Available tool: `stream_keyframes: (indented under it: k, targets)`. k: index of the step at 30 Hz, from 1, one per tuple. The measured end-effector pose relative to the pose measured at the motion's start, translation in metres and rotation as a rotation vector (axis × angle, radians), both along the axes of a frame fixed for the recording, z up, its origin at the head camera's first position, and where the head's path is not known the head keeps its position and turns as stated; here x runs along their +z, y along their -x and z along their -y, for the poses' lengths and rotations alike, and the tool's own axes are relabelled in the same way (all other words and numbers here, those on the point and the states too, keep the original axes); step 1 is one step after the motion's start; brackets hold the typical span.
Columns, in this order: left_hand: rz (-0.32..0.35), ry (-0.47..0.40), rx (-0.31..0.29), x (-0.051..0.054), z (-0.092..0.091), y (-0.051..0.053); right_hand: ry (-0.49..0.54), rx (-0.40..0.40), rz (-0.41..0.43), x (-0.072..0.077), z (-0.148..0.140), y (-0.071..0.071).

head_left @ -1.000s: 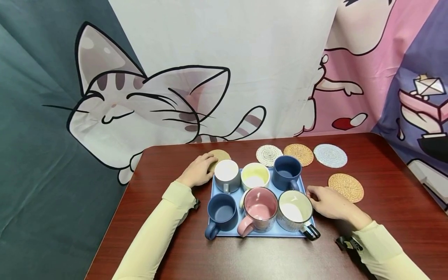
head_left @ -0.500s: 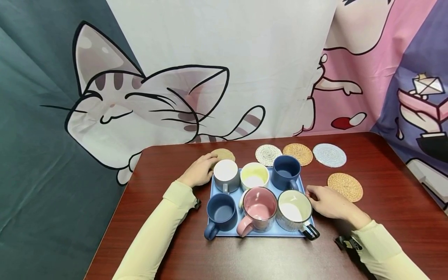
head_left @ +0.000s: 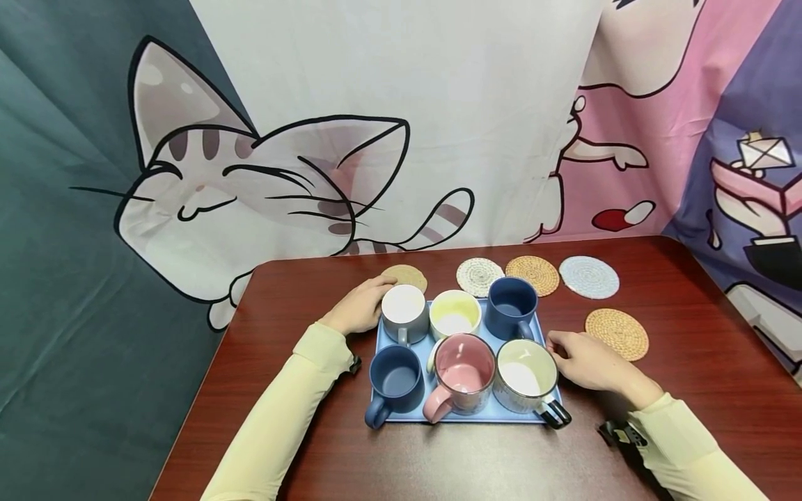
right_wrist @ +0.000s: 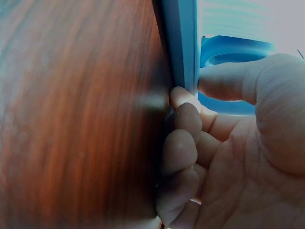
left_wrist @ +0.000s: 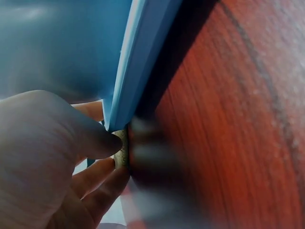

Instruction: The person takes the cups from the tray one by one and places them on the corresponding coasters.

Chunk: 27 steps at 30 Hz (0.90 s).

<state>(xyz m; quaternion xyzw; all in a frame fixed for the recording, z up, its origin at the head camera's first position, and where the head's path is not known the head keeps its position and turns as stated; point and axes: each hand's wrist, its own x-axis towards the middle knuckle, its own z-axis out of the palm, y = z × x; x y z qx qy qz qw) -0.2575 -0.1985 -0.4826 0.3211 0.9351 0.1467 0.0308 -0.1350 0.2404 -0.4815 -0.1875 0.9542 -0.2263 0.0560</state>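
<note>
My left hand (head_left: 359,305) has its fingers extended onto a tan round coaster (head_left: 407,276), which lies behind the grey mug (head_left: 405,321). In the left wrist view the fingertips touch the coaster (left_wrist: 121,151) beside the tray's corner. The blue tray (head_left: 470,417) holds several mugs: grey, yellow-lined, pink, cream with a black handle (head_left: 526,379), and two dark blue. At the tray's right edge, my right hand (head_left: 589,358) pinches the rim; in the right wrist view the thumb lies inside the tray rim (right_wrist: 185,43) and curled fingers lie outside.
Along the back of the reddish-brown table (head_left: 288,299) lie a white coaster (head_left: 480,277), a woven tan one (head_left: 532,275) and a pale blue one (head_left: 589,277). Another woven coaster (head_left: 617,334) is beyond my right hand. A printed cartoon cloth (head_left: 376,69) hangs behind the table.
The tan coaster under my left fingers has slid right and slightly away, partly behind the grey mug. My left hand has followed it a little. The right hand and tray have stayed in place.
</note>
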Motion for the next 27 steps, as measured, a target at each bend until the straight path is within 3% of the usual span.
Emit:
stream_keyframes:
  k: [5,12,21,27]
  targets:
    - [0.002,0.001,0.001,0.002,0.000,-0.001,0.000,-0.001,0.004,0.000,0.001,0.000]
    - [-0.047,0.012,0.000,0.003,0.002,-0.004,0.005,0.001,0.002,0.001,0.001,0.000]
    - [-0.074,0.014,0.070,0.007,0.015,-0.011,0.002,0.008,0.002,0.002,0.002,0.001]
    - [-0.079,0.033,0.112,0.013,0.029,-0.024,0.001,0.005,0.006,0.001,0.000,0.000]
